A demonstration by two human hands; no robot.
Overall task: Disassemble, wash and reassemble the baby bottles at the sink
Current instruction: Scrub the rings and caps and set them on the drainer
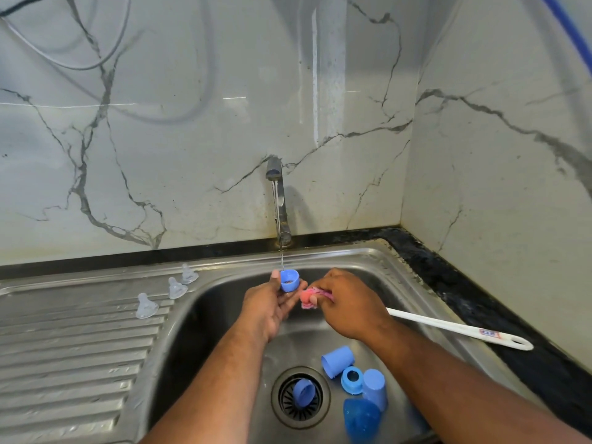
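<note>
My left hand (270, 302) holds a small blue bottle collar (289, 280) upright under the thin stream from the tap (278, 200). Just to its right, my right hand (349, 304) grips the pink sponge head (309, 298) of a bottle brush, whose white handle (461, 330) runs out over the sink's right rim. In the basin (205, 315) lie two blue caps (338, 360) (374, 389), another blue collar (351, 379), a blue bottle (360, 418) and one more blue part on the drain (302, 392). Three clear teats (146, 306) (176, 288) (189, 274) stand on the drainboard.
The ribbed steel drainboard (70, 347) spreads to the left of the basin. Marble-patterned walls close in behind and on the right, with a dark counter strip (464, 296) along the sink's right edge.
</note>
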